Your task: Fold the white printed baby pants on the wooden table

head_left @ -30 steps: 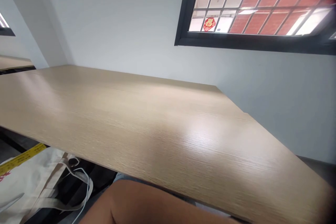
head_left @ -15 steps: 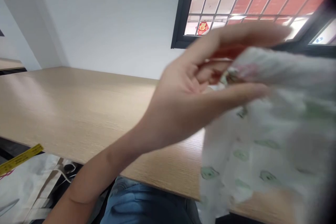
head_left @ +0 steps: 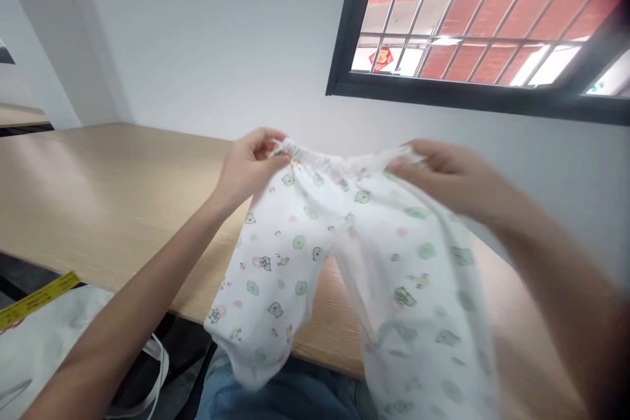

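Observation:
A pair of white pants [head_left: 300, 223] with a gathered elastic waistband hangs spread out in front of me, printed with small green, pink and brown figures. My left hand [head_left: 254, 167] pinches the left end of the waistband between thumb and fingers. At the other end of the waistband, my right hand [head_left: 438, 174] is closed on the fabric, a little smeared by motion. Both legs of the pants dangle over the front edge of the table, and the right leg is blurred.
A light wooden table [head_left: 123, 203] runs along the white wall [head_left: 211, 39]. A barred window [head_left: 339, 65] is at upper right. Down at the left are a white bag [head_left: 59, 321] and a yellow strip [head_left: 39, 300]. My blue-clad lap [head_left: 295, 390] is below the table edge.
The pants have moved left and away from the camera and now hang spread by the waistband. My right hand has come into view, holding the other end. My left hand moved left.

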`<state>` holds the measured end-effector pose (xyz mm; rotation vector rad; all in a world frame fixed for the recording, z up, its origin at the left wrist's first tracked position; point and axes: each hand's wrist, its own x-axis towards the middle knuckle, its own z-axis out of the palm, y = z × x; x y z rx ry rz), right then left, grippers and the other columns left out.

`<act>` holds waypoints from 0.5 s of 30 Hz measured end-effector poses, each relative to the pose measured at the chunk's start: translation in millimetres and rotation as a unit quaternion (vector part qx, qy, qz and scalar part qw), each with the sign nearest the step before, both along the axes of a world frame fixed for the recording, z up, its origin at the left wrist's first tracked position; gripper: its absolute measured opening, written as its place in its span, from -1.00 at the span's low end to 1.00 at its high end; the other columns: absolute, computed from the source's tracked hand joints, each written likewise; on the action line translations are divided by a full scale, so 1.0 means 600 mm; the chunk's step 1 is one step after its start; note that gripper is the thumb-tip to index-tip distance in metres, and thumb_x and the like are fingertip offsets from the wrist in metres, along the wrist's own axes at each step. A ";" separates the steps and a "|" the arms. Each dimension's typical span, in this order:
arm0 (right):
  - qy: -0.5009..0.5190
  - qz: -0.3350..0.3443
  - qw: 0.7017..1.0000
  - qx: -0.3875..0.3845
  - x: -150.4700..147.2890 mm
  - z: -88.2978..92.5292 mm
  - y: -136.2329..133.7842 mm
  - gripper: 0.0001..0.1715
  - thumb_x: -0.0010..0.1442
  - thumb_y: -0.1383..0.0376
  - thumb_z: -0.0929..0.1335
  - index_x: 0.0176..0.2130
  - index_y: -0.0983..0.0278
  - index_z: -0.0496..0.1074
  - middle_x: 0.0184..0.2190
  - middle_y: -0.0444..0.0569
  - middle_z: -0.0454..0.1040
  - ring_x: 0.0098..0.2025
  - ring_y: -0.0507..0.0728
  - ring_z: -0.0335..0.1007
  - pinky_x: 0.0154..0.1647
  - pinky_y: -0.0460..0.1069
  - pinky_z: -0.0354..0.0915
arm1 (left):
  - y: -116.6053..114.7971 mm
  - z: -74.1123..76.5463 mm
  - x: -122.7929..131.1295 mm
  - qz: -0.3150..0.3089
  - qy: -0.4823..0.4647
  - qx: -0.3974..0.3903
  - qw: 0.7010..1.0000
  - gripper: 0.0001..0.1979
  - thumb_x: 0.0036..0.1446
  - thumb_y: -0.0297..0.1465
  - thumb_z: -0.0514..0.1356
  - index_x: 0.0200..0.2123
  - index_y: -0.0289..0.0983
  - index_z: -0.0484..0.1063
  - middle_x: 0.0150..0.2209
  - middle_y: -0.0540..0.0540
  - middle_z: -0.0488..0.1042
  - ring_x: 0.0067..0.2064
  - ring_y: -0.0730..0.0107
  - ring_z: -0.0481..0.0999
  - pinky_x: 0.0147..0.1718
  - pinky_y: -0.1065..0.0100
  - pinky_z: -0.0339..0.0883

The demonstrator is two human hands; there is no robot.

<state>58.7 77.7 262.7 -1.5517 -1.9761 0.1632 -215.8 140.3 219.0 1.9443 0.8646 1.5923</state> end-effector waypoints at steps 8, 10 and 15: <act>-0.031 -0.019 0.991 -0.130 0.038 -0.197 0.210 -0.78 0.11 0.19 0.24 -0.40 0.29 0.34 -0.40 -0.06 0.44 -0.37 0.12 0.34 -0.40 -0.05 0.19 | 0.166 -0.142 0.058 0.070 0.258 -0.197 0.943 -0.77 0.15 -0.31 0.14 -0.24 -0.39 0.38 -0.28 -0.06 0.41 -0.28 0.36 0.44 -0.31 0.29 0.37; -0.032 -0.048 0.991 -0.124 0.046 -0.228 0.237 -0.79 0.10 0.22 0.24 -0.35 0.31 0.36 -0.32 0.01 0.45 -0.27 0.15 0.36 -0.33 -0.04 0.20 | 0.192 -0.168 0.076 0.079 0.269 -0.206 0.938 -0.73 0.18 -0.29 0.10 -0.13 -0.36 0.34 -0.17 -0.09 0.38 -0.20 0.30 0.43 -0.25 0.23 0.37; -0.031 -0.090 0.988 -0.123 0.049 -0.253 0.271 -0.68 0.18 0.18 0.18 -0.21 0.31 0.37 -0.17 0.06 0.45 -0.17 0.14 0.37 -0.27 -0.07 0.21 | 0.219 -0.199 0.101 0.094 0.283 -0.198 0.934 -0.70 0.19 -0.29 0.09 -0.07 -0.34 0.31 -0.09 -0.12 0.35 -0.14 0.25 0.41 -0.19 0.18 0.35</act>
